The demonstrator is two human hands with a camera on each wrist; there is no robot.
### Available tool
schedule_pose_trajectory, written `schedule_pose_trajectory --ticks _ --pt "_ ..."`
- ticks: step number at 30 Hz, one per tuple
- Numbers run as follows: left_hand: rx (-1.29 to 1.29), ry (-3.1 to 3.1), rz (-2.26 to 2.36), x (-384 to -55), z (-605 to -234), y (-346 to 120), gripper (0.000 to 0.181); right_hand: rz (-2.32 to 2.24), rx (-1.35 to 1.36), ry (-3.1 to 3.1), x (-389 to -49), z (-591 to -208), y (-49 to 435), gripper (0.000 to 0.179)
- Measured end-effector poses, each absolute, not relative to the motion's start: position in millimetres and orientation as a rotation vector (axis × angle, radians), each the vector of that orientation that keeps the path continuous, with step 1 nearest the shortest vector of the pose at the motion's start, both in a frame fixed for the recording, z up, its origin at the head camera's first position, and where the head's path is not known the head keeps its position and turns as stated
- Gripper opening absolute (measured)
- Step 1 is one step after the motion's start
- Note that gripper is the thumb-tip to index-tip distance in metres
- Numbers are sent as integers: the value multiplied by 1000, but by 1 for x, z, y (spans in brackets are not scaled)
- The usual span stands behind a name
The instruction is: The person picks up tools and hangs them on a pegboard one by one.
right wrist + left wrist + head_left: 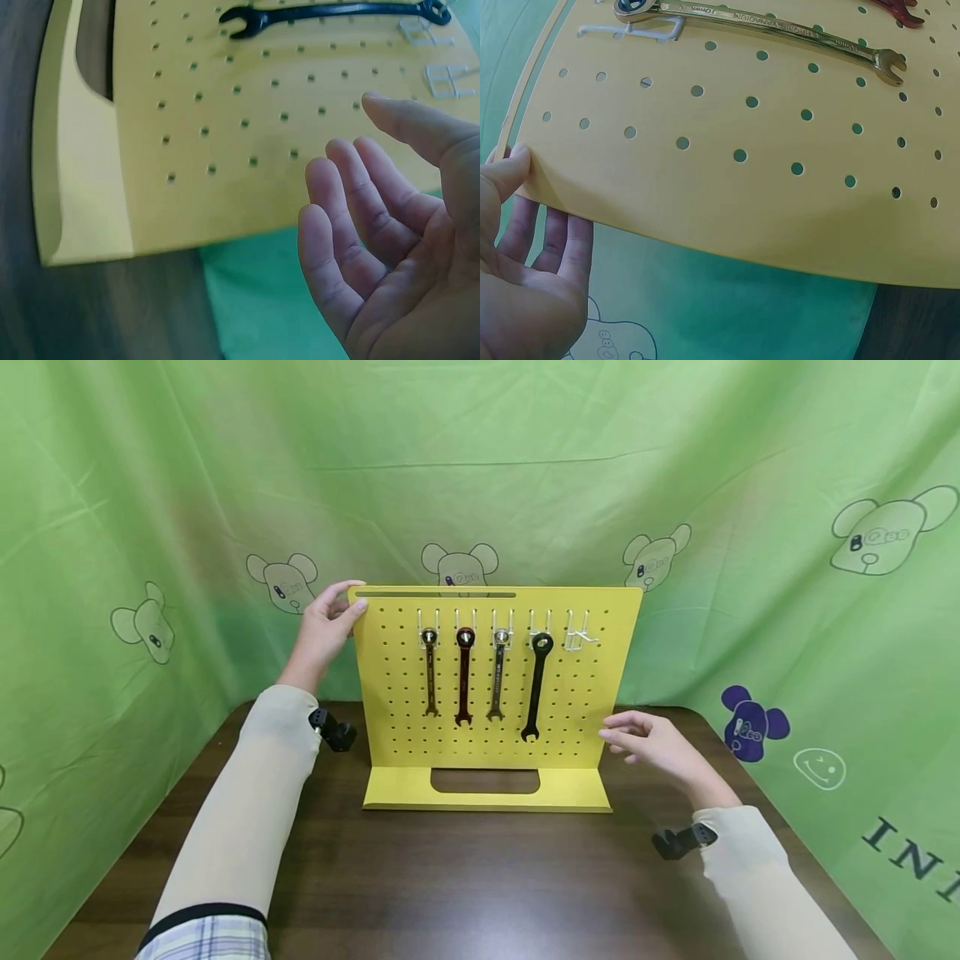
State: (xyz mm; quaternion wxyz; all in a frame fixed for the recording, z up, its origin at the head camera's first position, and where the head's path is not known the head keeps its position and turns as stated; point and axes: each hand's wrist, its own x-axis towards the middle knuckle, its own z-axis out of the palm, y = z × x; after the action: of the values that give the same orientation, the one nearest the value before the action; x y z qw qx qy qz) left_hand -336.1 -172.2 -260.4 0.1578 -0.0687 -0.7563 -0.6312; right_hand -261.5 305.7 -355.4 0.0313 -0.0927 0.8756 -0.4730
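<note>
A yellow pegboard [487, 685] stands upright on the table, with several wrenches hanging in a row from white wire hooks. From left to right they are a small golden-looking wrench [431, 677], a dark red one [464, 681], a silver one [497, 677] and a larger black wrench [536, 689]. The rightmost hook [577, 633] carries no wrench. My left hand [326, 631] pinches the board's upper left corner, thumb in front and fingers behind, as the left wrist view shows. My right hand [654, 745], fingers loosely bent and holding nothing, hovers by the board's lower right edge.
The pegboard's base has a cut-out slot [485, 791] and rests on a dark brown wooden table [480, 877]. Green curtains [480, 460] printed with bear heads surround the table at the back and sides. A black camera sits on each wrist.
</note>
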Motion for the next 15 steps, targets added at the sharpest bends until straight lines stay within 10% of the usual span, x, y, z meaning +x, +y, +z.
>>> schedule_pose_trajectory --ticks 15 --pt "-192 -2175 -1812 -335 -259 -172 41 -1320 -126 2794 -232 -380 370 51"
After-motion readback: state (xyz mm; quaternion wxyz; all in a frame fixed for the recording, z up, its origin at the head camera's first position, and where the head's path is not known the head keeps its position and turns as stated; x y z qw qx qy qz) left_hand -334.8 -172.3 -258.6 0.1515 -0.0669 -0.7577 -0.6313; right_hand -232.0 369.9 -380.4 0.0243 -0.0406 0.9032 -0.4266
